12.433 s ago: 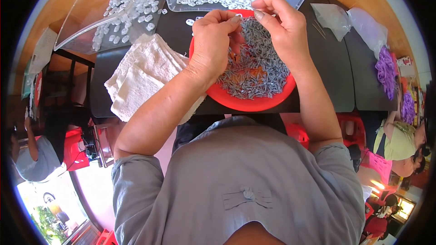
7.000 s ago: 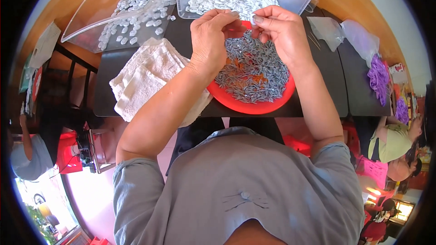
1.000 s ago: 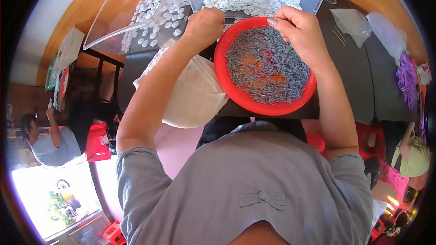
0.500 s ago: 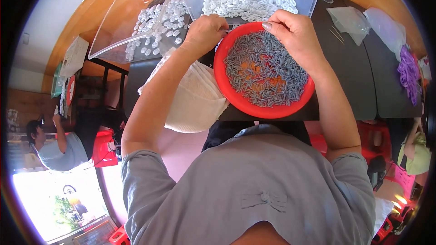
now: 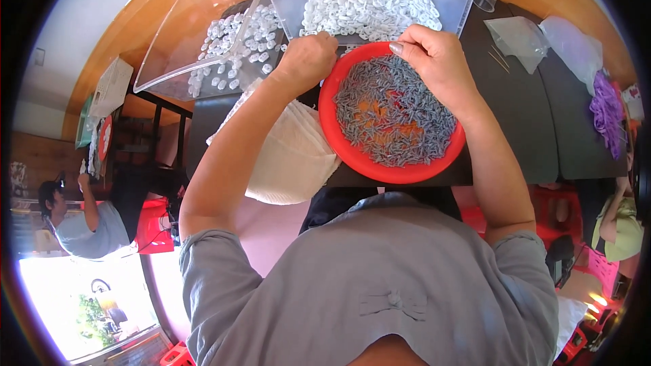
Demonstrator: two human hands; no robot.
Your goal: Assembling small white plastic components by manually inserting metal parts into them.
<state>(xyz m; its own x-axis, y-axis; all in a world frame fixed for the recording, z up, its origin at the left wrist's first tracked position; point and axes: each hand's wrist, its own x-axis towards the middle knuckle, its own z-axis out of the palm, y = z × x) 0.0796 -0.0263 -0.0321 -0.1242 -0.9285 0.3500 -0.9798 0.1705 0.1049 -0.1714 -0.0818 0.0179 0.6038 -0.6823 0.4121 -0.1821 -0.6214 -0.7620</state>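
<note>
A round red basin (image 5: 327,118) at the table's near edge holds many small grey screw-like pieces (image 5: 407,149). My left hand (image 5: 308,61) is closed just left of the basin's far rim; its fingertips are turned away, and I cannot make out what is in them. Over the far right of the basin, my right hand (image 5: 437,61) has thumb and fingers pressed together, with anything between them too small or hidden to name. Beyond both hands, a clear plastic bin (image 5: 285,0) holds many small white plastic pieces (image 5: 369,13).
A tilted clear bin (image 5: 159,61) with more white pieces is at left. A cream cloth (image 5: 288,156) lies under my left forearm. Thin sticks (image 5: 500,61), clear plastic bags (image 5: 519,37) and a purple bundle (image 5: 605,112) lie at right. Another person (image 5: 95,224) sits far left.
The whole view has shifted slightly, so the table things sit a little lower. My left hand is a little nearer to me; both hands remain closed.
</note>
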